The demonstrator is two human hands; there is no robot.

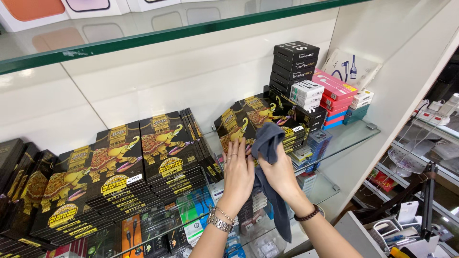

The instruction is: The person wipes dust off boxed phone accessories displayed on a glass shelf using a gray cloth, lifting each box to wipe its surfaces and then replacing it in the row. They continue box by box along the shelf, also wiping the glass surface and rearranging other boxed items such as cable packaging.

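We are wiping the elephant-printed box (244,125) leaning at the glass shelf's (349,136) middle, left hand (237,173) flat and released against it, right hand (279,172) clenching the grey cloth (267,143), needing steady bracing.

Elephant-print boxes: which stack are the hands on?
The right-hand stack by the black boxes. The left hand lies flat on it, the right hand holds a grey cloth there; the left stacks are untouched.

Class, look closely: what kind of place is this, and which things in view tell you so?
Probably a phone accessory shop: glass shelves carry stacked black boxes, small earphone boxes and packaged cables.
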